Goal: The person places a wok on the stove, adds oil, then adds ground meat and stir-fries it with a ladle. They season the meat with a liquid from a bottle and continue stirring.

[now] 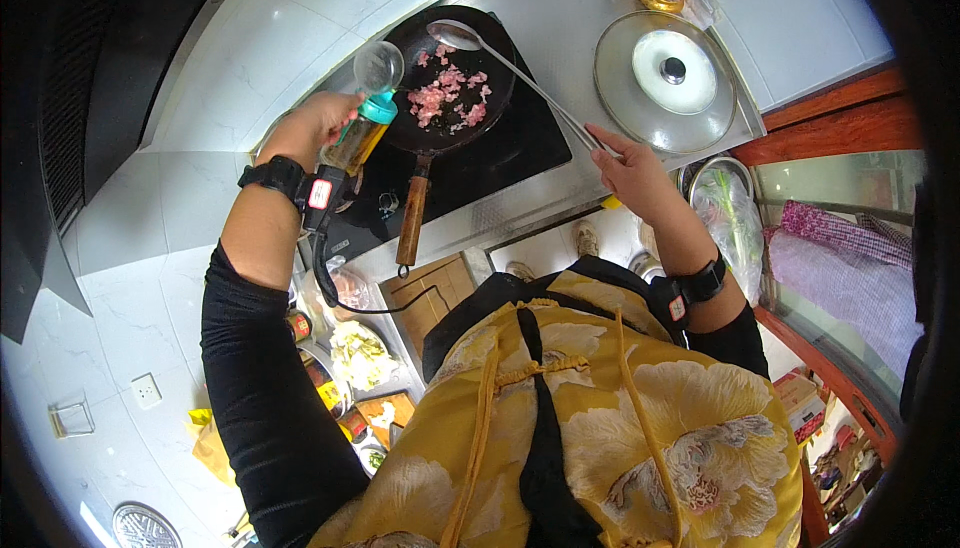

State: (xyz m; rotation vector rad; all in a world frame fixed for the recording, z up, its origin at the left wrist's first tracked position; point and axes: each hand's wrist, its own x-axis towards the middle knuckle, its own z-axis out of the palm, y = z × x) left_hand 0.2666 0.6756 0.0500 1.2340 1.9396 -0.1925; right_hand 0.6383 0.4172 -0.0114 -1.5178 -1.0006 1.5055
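Observation:
My left hand grips a bottle with a teal collar and amber liquid inside, tilted at the left rim of a dark frying pan. Pieces of pink minced meat lie in the pan. My right hand holds the long handle of a metal ladle, whose bowl is over the far part of the pan. The pan's wooden handle points towards me. It stands on a black cooktop.
A glass lid with a black knob lies on the steel counter at right. A bowl with bagged greens is beyond my right forearm. Chopped pale vegetables, a wooden cutting board and jars stand at lower left. A black cable hangs from my left wrist.

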